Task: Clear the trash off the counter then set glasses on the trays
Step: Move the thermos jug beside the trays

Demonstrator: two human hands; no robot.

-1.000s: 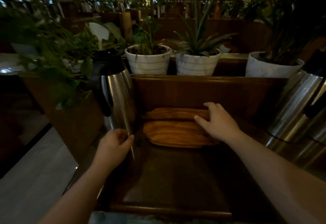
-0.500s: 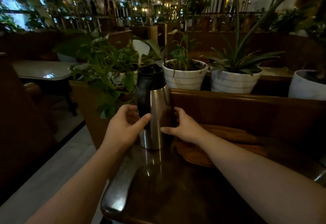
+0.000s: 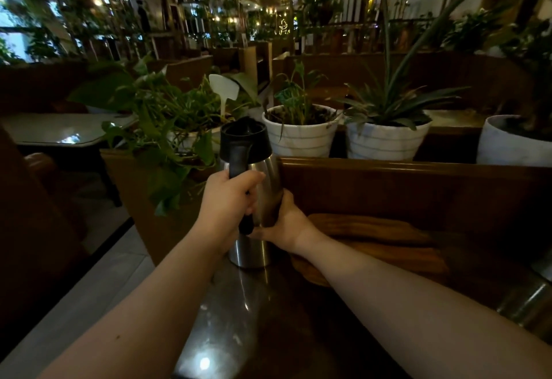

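Left hand (image 3: 225, 202) fingers wrap the jug (image 3: 254, 250) handle (image 3: 237, 159), right hand (image 3: 288, 224) fingers curl round jug's side, trays (image 3: 373, 229) just right of jug.

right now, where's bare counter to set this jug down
Bare counter lies in front of the steel jug, running to the near edge, between your forearms. Right of the jug is crowded: wooden trays fill the space along the back wall, and another steel vessel sits at the far right.

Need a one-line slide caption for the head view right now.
Left hand grips the steel carafe by its black handle; right hand holds its body, beside wooden trays on the dark counter.
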